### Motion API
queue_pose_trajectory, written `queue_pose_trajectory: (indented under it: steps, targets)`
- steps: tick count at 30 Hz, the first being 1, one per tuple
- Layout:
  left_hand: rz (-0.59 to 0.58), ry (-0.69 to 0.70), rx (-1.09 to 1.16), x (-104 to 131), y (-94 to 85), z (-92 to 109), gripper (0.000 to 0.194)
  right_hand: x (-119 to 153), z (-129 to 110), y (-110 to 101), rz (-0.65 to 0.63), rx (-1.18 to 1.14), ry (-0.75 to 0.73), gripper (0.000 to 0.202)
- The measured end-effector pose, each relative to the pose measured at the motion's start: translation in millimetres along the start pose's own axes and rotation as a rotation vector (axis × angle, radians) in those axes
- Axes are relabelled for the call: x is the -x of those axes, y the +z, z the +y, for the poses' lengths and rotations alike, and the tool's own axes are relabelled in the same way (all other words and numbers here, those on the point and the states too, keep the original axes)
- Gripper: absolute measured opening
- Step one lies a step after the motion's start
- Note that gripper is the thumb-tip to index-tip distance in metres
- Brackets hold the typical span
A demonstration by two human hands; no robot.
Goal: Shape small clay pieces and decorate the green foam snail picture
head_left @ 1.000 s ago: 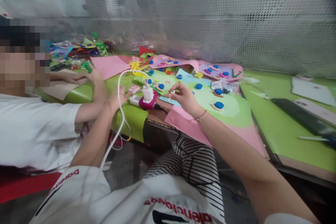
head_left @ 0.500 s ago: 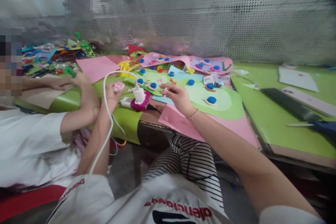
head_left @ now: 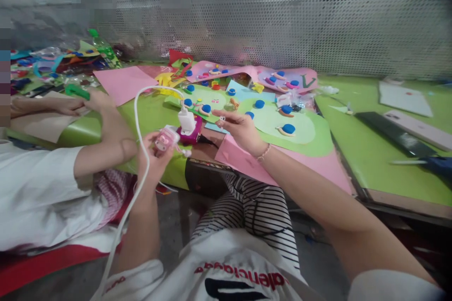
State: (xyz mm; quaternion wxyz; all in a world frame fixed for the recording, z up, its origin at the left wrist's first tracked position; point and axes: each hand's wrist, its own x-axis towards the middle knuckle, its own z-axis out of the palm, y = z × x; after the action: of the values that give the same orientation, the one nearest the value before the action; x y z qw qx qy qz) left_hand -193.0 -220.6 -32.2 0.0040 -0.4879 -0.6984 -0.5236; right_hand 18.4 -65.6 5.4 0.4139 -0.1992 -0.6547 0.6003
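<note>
Left hand (head_left: 155,157) gripping pink case (head_left: 165,140); right hand (head_left: 243,132) pinching small white piece (head_left: 221,121) above table (head_left: 169,169).

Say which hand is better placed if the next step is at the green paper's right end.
Right, likely: the right hand is nearer that end of the green paper, though it pinches a small white piece. The left hand holds a pink case, on the white charger's other side.
</note>
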Motion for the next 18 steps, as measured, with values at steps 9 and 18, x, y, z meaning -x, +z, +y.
queue_pose_trajectory:
  steps: [9, 18]
  targets:
    - [-0.046, -0.018, 0.209, 18, 42.0, 41, 0.049, 5, -2, 6, -0.081, 0.005, -0.037, 0.032]
    - [-0.091, 0.051, 0.152, 21, 61.5, 38, 0.048, 12, -12, 8, -0.159, -0.159, 0.028, 0.032]
